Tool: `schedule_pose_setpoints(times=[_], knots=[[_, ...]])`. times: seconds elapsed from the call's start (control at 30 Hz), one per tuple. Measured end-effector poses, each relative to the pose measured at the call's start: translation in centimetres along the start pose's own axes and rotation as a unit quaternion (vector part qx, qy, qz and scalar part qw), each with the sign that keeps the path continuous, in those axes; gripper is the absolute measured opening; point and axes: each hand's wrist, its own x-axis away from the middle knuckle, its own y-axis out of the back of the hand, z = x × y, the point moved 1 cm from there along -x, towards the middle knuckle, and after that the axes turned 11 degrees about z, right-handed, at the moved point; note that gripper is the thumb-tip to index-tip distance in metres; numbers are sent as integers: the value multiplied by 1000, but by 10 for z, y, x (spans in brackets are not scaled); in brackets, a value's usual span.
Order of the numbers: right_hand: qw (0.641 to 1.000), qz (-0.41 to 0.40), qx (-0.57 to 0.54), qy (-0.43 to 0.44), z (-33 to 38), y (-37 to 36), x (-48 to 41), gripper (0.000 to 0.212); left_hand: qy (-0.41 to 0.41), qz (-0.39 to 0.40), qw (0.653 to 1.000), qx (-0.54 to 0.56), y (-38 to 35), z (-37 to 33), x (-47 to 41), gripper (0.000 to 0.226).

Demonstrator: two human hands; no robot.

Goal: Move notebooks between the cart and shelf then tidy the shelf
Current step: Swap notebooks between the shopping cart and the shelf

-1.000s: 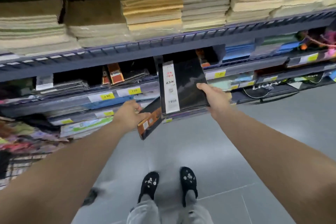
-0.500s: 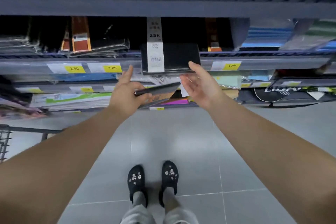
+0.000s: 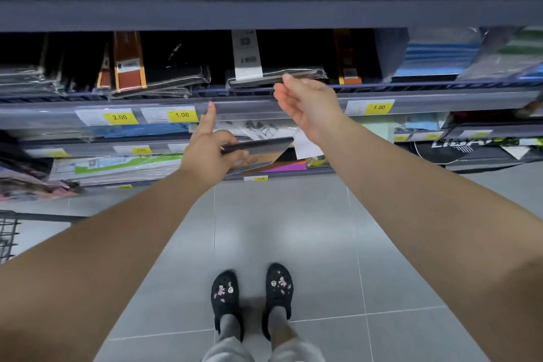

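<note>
A black notebook with a white label (image 3: 273, 75) lies flat in clear wrap on the dark metal shelf (image 3: 411, 97). My right hand (image 3: 308, 104) is just in front of its near edge, fingers apart, fingertips at the wrap. My left hand (image 3: 210, 150) is lower and to the left, holding a second thin dark notebook (image 3: 261, 150) nearly level, with its index finger pointing up. Only a corner of the wire cart (image 3: 8, 232) shows at the left edge.
Black and orange notebooks (image 3: 129, 67) lie stacked on the same shelf to the left. Yellow price tags (image 3: 182, 114) line the shelf front. Lower shelves hold coloured paper goods (image 3: 117, 164). Grey tiled floor (image 3: 293, 229) and my black shoes are below.
The white-labelled notebook went from upright in my right hand to flat on the shelf, pushed further in. My right hand has come off it. The left hand still holds the other notebook.
</note>
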Motion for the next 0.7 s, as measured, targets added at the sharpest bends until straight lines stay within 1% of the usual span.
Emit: schedule_pose_setpoints(times=[0.07,0.13,0.23,0.37,0.43,0.5,0.53,0.57,0.63,0.7], knots=[[999,-30,41,-1,-3,-3,-1,11,0,-13,1000,14,0,-1,5,15],[996,-56,76,-4,-8,-1,2,19,20,-18,999,41,1,-1,12,16],[989,-79,121,1,-16,7,15,30,75,0,987,145,0,-1,23,20],[980,-124,155,-12,-28,27,42,29,114,0,956,269,0,-9,41,26],[969,-163,185,-18,-36,38,59,35,112,5,931,346,0,-19,50,22],[956,-201,214,-15,-43,47,76,40,100,30,900,422,-2,-34,58,7],[953,-209,219,-21,-45,50,84,41,92,44,882,461,-3,-42,61,3],[954,-208,214,-30,-46,53,92,41,86,58,860,500,-5,-50,64,5],[964,-169,190,-76,-45,55,109,40,86,80,815,567,-11,-67,64,9],[968,-97,195,-126,-44,55,124,34,84,97,784,607,-16,-86,61,14]])
